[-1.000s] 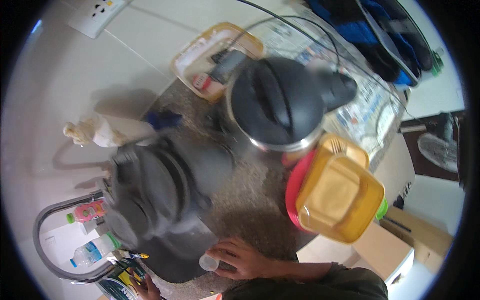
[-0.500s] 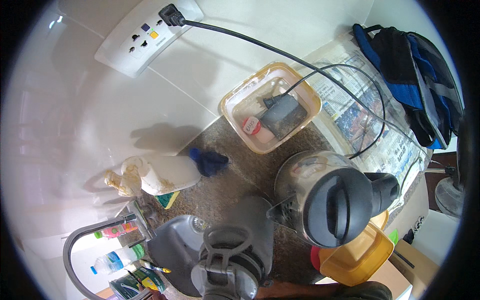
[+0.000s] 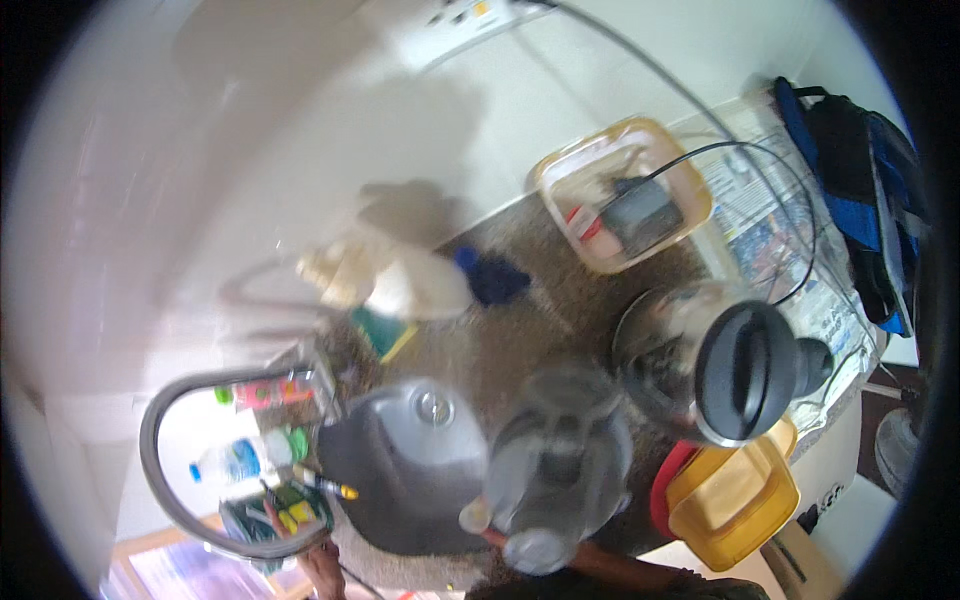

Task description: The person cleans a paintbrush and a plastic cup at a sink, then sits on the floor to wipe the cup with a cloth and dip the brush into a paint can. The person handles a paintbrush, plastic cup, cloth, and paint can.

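Observation:
My right hand (image 3: 493,535) grips a grey see-through bottle (image 3: 555,470) with a round cap, held above the counter at the sink's right edge. Most of that hand is hidden behind the bottle, and both are blurred. At the lower left, my left hand (image 3: 322,568) is at the end of the curved tap spout (image 3: 150,430), its fingers seemingly wrapped round it. Between the two hands lies the grey sink (image 3: 400,500) with its round drain. To the bottle's right stands a steel kettle (image 3: 655,360) with a black lid and handle.
A white soap bottle (image 3: 420,285), a dark blue cloth (image 3: 495,278) and a sponge (image 3: 380,333) are behind the sink. Farther right are a tub (image 3: 560,230), newspaper (image 3: 745,210), a blue-black bag (image 3: 850,180) and yellow containers (image 3: 735,530). Small bottles (image 3: 230,460) stand left.
The view has shifted, so the counter things appear farther right. The bottle has moved right relative to the sink, uncovering more of the basin. My left hand now shows more fully by the spout.

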A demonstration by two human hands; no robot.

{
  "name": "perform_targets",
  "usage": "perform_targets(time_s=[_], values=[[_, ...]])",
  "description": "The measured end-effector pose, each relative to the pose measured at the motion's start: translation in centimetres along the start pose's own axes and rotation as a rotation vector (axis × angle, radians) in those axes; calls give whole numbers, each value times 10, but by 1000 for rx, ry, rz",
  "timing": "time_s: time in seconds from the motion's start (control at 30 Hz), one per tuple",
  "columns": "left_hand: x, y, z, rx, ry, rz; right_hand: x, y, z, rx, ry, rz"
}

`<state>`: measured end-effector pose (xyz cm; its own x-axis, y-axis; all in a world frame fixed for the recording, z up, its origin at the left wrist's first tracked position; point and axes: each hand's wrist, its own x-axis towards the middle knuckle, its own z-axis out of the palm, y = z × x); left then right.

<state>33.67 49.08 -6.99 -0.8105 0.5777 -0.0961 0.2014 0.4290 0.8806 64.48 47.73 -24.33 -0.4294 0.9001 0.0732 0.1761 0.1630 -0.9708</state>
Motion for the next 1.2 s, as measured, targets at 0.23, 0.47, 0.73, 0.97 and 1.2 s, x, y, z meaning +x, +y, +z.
perform_targets(time_s=[0.23, 0.47, 0.73, 0.97, 1.2], values=[[19, 20, -13, 3, -298, -62, 19, -55, -8, -88, 297, 1], [40, 20, -31, -191, -585, -88, -3, -72, 41, -309, 530, -60], [40, -9, -62, -50, -772, 59, -6, -99, 87, -240, 627, 63], [5, -6, -75, 49, -620, 329, 12, -80, 68, -179, 483, 105], [-10, -24, -82, 95, -604, 364, 40, -89, 36, -252, 398, 38]])
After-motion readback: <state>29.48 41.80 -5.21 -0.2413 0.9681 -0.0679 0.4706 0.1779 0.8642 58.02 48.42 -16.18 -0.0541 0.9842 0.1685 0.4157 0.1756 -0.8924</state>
